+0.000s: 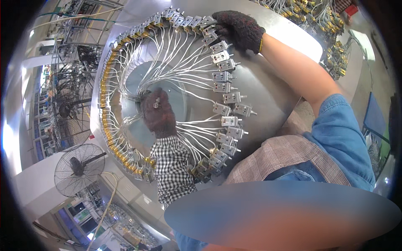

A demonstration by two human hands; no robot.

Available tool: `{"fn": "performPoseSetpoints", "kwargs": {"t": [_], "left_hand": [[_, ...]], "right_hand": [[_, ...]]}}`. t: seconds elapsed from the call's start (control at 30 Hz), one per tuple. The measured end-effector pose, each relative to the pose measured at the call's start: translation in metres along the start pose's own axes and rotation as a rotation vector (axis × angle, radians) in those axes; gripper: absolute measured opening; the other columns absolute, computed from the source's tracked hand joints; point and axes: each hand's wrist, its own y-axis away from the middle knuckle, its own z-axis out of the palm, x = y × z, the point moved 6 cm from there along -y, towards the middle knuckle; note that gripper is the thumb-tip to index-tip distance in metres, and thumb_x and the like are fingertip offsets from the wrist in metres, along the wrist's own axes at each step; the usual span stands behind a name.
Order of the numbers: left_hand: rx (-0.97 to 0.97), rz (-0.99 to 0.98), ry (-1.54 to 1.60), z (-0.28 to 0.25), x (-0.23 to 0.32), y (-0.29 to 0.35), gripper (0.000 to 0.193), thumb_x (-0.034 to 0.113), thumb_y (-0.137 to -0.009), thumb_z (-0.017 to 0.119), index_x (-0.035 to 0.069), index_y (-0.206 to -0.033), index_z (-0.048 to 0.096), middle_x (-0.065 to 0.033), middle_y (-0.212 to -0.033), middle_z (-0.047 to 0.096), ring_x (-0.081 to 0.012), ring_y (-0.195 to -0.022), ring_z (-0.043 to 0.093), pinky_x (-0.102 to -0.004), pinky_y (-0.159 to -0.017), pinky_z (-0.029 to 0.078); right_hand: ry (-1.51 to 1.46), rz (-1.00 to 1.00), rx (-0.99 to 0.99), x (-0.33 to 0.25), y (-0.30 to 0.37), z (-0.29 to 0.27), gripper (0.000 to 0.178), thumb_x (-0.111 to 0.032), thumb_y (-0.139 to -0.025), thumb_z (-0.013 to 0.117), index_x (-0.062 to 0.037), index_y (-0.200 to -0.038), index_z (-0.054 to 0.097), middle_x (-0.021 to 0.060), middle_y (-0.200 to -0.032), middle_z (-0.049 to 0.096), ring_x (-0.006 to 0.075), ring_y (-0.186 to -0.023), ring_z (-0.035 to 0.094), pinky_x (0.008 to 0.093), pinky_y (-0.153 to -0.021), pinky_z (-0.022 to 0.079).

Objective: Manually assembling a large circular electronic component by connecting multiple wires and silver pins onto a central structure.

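A ring of small metal boxes with short shafts, which look like capillary thermostats (pixel 222 76), lines the edge of a round metal fixture (pixel 176 104). Thin pale tubes (pixel 190 79) run from them to the middle. There my left hand (pixel 160 115), in a dark knit glove, is closed around a small metal post (pixel 156 103), whose tip shows above the fist; its lower part is hidden. At the far right of the ring, my right hand (pixel 239 31), gloved too, has its fingers bent onto a thermostat (pixel 210 38). Its fingertips are partly hidden.
More thermostats with tangled tubes (pixel 322 21) lie at the far right, past the shiny metal sheet (pixel 293 35). A floor fan (pixel 78 169) stands at the left, with metal racks (pixel 79 25) behind it. A blue panel (pixel 376 115) leans at the right.
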Motion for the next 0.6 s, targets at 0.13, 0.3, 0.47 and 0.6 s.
{"fn": "performPoseSetpoints", "kwargs": {"t": [0.13,0.3,0.47,0.6], "left_hand": [[-0.123,-0.333,0.098,0.005,-0.005,-0.006,0.024,0.021,-0.083,0.058,0.001,-0.096,0.06,-0.0095,-0.092,0.06,-0.0181,-0.089,0.056,-0.0285,-0.08,0.044],[-0.09,-0.215,0.16,0.004,0.005,-0.004,0.02,0.016,-0.087,0.051,-0.002,-0.091,0.061,-0.0118,-0.084,0.06,-0.0203,-0.08,0.059,-0.0287,-0.076,0.047],[-0.154,0.003,0.801,0.034,0.071,-0.047,0.021,0.01,-0.09,0.043,-0.003,-0.102,0.054,-0.0135,-0.097,0.058,-0.0256,-0.089,0.058,-0.0322,-0.078,0.051],[-0.121,-0.765,1.784,0.107,0.063,-0.035,0.02,0.012,-0.09,0.047,-0.001,-0.104,0.052,-0.013,-0.092,0.059,-0.0247,-0.084,0.06,-0.0328,-0.076,0.052]], "right_hand": [[0.196,0.0,-0.048,-0.005,-0.002,0.001,0.024,-0.022,-0.081,0.061,-0.0046,-0.097,0.058,0.0047,-0.078,0.06,0.0135,-0.065,0.056,0.0281,-0.054,0.048],[-0.004,0.075,-0.002,-0.004,0.008,0.001,0.029,-0.021,-0.083,0.057,-0.0032,-0.106,0.055,0.0051,-0.085,0.059,0.0124,-0.069,0.055,0.0262,-0.06,0.047],[-0.303,0.008,-0.099,-0.025,0.037,0.009,0.019,-0.009,-0.076,0.063,-0.0033,-0.093,0.058,0.0054,-0.084,0.059,0.0136,-0.067,0.056,0.0263,-0.055,0.046],[0.684,-0.407,0.001,-0.049,0.048,-0.012,0.023,-0.004,-0.068,0.067,-0.0017,-0.087,0.056,0.0084,-0.093,0.059,0.0155,-0.07,0.057,0.0282,-0.059,0.048]]}}
